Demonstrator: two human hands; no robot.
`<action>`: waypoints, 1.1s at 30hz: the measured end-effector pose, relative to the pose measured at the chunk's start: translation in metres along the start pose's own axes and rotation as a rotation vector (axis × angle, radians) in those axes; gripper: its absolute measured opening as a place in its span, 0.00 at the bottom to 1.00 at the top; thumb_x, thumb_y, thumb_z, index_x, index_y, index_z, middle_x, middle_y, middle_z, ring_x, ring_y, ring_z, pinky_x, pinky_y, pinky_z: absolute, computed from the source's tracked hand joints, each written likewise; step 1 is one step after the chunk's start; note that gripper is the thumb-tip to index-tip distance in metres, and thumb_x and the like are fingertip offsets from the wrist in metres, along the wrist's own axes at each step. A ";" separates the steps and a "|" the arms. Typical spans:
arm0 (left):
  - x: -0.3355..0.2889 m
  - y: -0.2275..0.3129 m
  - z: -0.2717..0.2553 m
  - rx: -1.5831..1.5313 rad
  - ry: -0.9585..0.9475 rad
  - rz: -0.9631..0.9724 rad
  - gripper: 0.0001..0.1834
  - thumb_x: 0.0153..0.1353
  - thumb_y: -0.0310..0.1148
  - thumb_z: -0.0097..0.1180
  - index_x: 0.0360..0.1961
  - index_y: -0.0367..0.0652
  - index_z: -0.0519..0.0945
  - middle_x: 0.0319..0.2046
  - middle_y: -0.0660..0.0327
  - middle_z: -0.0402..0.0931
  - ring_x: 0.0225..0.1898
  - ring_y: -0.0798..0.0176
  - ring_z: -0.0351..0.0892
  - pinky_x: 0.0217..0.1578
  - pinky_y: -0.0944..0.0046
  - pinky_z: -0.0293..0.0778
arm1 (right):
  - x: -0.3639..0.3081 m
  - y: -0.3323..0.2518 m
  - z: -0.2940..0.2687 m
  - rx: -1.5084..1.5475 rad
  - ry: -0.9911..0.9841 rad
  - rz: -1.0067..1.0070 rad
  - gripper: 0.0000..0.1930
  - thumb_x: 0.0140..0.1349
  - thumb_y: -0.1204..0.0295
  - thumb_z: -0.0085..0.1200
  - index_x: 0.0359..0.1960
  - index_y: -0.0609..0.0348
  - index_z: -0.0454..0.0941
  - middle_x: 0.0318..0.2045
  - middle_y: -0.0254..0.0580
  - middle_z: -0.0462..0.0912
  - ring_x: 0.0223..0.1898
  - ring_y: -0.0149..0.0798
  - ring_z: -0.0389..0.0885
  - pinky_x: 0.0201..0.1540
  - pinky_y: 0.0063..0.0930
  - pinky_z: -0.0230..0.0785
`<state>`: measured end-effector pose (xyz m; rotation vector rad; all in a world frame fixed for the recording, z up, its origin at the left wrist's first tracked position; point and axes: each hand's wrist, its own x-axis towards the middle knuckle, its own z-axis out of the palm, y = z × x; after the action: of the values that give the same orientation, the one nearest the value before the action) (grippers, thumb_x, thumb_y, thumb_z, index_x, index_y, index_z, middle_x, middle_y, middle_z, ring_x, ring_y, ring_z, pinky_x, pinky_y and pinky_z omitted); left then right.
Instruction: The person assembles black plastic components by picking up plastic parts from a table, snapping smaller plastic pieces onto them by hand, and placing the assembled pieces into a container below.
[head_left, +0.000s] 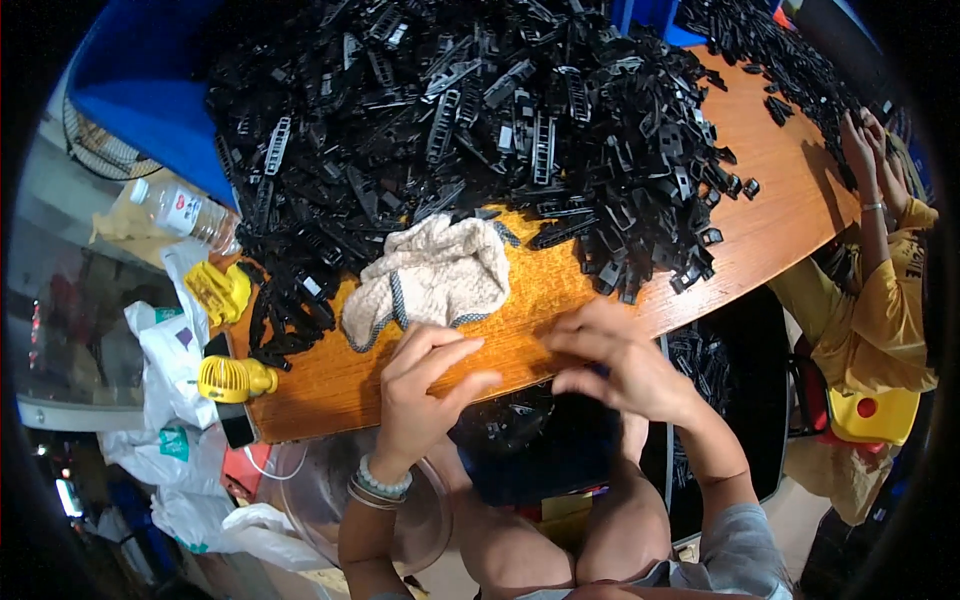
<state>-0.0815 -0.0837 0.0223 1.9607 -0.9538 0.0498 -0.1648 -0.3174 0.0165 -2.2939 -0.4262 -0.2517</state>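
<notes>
My left hand point(425, 385) hovers at the table's near edge, just below a crumpled cream cloth point(440, 270) with a dark striped border. Its fingers are bent, the thumb stands apart, and I see nothing between them. Over the same edge, further right, my right hand point(625, 360) is slightly blurred; its thumb and fingers are apart, with nothing visible in them. Beyond both hands a big heap of small black plastic parts point(440, 120) covers much of the orange-brown wooden table point(760, 235). Some of these pieces are ladder-shaped.
At the left lie a yellow handheld fan point(235, 380), a yellow plastic piece point(217, 292) and a clear bottle point(185, 212). Below the edge are a dark bin point(735, 400) with black parts and a clear plastic tub point(425, 510). A person in yellow point(880, 310) works at right.
</notes>
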 end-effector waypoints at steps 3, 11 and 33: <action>0.037 0.008 0.013 0.063 -0.017 0.100 0.10 0.52 0.21 0.63 0.37 0.31 0.82 0.35 0.54 0.77 0.37 0.54 0.75 0.40 0.59 0.73 | -0.001 0.015 -0.007 -0.447 0.351 0.147 0.15 0.51 0.70 0.64 0.41 0.57 0.79 0.36 0.39 0.74 0.37 0.44 0.70 0.39 0.35 0.61; 0.109 -0.015 0.068 0.432 -0.069 0.145 0.08 0.53 0.23 0.61 0.35 0.31 0.79 0.33 0.51 0.76 0.40 0.54 0.76 0.43 0.59 0.73 | -0.002 0.024 0.006 -0.466 0.432 0.152 0.18 0.53 0.71 0.63 0.47 0.58 0.78 0.42 0.42 0.74 0.42 0.44 0.71 0.44 0.37 0.62; -0.010 -0.004 -0.005 -0.523 0.135 -0.459 0.14 0.58 0.14 0.55 0.47 0.29 0.77 0.44 0.53 0.75 0.38 0.60 0.81 0.40 0.66 0.79 | 0.052 0.041 -0.037 -0.538 0.071 0.039 0.05 0.50 0.74 0.62 0.28 0.60 0.80 0.34 0.39 0.74 0.43 0.41 0.70 0.46 0.33 0.63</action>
<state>-0.0840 -0.0731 0.0183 1.6134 -0.3598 -0.2968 -0.1030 -0.3591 0.0311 -2.8026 -0.3005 -0.4727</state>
